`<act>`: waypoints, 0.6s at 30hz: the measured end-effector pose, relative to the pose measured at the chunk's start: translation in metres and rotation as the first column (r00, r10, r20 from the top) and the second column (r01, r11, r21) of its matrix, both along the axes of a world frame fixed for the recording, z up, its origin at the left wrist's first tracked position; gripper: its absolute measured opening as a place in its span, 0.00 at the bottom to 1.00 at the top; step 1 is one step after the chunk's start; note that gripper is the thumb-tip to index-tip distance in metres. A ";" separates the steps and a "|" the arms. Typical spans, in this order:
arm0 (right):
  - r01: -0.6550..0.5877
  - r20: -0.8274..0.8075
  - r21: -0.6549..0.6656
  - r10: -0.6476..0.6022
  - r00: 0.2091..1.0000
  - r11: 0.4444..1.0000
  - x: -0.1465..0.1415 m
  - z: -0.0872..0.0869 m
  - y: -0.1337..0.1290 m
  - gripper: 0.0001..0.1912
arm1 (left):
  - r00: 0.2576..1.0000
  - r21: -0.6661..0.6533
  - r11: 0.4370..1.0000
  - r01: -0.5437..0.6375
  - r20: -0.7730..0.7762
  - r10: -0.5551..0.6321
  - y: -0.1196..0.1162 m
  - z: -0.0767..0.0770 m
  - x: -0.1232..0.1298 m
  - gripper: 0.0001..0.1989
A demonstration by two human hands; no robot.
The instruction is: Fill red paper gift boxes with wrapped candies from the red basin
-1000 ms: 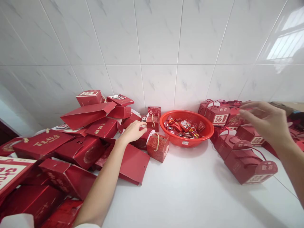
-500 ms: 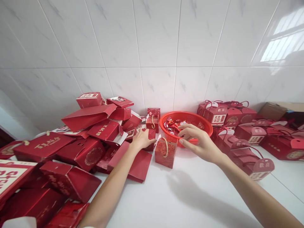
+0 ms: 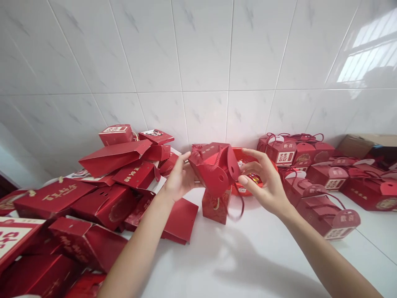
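Gripping a red box (image 3: 214, 167) in front of the basket (image 3: 272, 165), a left hand (image 3: 181, 178) is supporting one side while the right hand (image 3: 263, 178) is curving, partly open, beside the other, above the table (image 3: 248, 252).

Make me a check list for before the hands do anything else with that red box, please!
1. Left hand holding the open red box: ok, it's held up above the table.
2. Right hand gripping it too: cannot tell. The fingers are right by a flap.
3. Top flaps closed: not ok, they stick up and out.
4. Red cord tucked away: not ok, it dangles in a loop.
5. Clear view of the basket: not ok, the box and right hand hide parts.
6. Anything inside the box: cannot tell.
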State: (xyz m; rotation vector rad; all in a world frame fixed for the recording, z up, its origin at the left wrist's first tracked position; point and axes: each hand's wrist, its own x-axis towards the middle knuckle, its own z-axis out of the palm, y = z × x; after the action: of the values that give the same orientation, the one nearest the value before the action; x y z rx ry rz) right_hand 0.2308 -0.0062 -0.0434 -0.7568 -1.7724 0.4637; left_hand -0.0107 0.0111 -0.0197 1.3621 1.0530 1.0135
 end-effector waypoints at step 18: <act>0.154 0.477 -0.222 -0.030 0.878 0.963 0.054 -0.005 -0.030 0.17 | 0.818 0.001 0.935 0.355 -0.484 -0.310 -0.010 -0.058 0.058 0.33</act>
State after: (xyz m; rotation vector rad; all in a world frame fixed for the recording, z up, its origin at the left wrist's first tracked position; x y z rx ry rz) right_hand 0.2852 -0.0364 -0.0484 -1.2131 -2.1377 0.4747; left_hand 0.0469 0.0008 -0.0778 1.8574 1.0750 0.4708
